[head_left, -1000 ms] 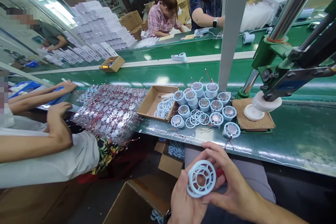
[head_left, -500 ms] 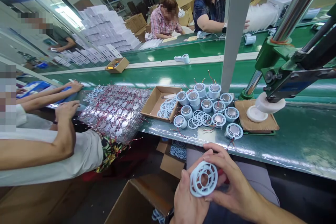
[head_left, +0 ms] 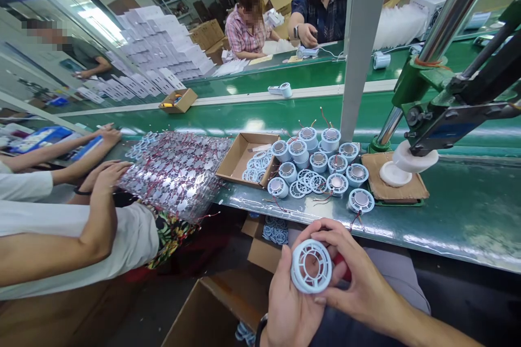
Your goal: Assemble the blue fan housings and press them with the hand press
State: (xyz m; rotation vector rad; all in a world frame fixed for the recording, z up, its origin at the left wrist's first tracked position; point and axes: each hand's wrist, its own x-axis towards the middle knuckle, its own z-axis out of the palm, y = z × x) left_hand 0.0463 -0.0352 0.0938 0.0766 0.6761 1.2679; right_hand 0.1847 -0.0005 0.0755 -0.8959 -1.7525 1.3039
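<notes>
A light blue round plastic piece with a spoked ring (head_left: pixel 300 265) on its face is held between my two hands in front of my lap. My left hand (head_left: pixel 287 301) is closed around its left side and underside, with the thumb along the edge. The fingers of my right hand (head_left: pixel 353 274) grip its top and right side, the thumb low at the rim. Something red shows partly behind the right fingers. On the bench ahead stand several light blue round housings (head_left: pixel 361 201) with metal discs and red wires. Loose spoked rings (head_left: pixel 312 180) lie among them.
A cardboard tray (head_left: pixel 228 165) holds more rings. Right of the housings stands a green press (head_left: pixel 382 142) with a white pad (head_left: pixel 394 174) on cardboard. Bagged wired discs (head_left: pixel 175 173) lie left, beside a co-worker's arms (head_left: pixel 97 211). Open cartons (head_left: pixel 220 303) stand below the bench edge.
The spoked ring, offset from the piece beneath it before, now lies lined up on it. Both my hands have shifted slightly. A co-worker's hands at the left have moved closer to the bagged discs.
</notes>
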